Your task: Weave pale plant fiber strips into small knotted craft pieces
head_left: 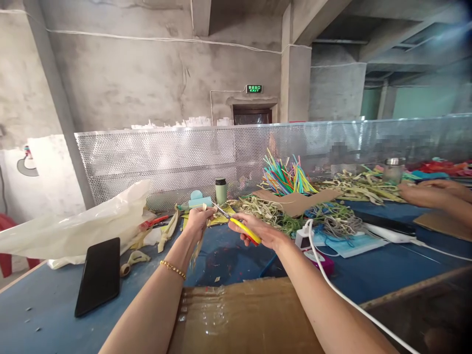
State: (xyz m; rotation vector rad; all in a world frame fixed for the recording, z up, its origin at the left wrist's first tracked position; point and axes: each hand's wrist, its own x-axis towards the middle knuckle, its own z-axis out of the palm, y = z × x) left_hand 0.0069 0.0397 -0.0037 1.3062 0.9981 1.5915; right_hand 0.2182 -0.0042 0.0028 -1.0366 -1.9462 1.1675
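Observation:
My right hand (263, 228) grips scissors (245, 229) with yellow and red handles, the blades pointing up and left toward my other hand. In my left hand (198, 222), the fingers are pinched on a pale strip of material (196, 251) that hangs below the palm. The scissor tips are close to the left fingertips; whether they touch the strip I cannot tell. Just behind the hands are a light blue roll (200, 202) and a green bottle (221, 191) with a black cap.
A phone (98, 276) and a plastic bag (121, 211) lie to the left. Several colourful stems (285, 177), dry strips (263, 209) and a charger with a white cable (304, 237) are right. Cardboard (247, 319) lies in front. Another person's hands (427, 192) work far right.

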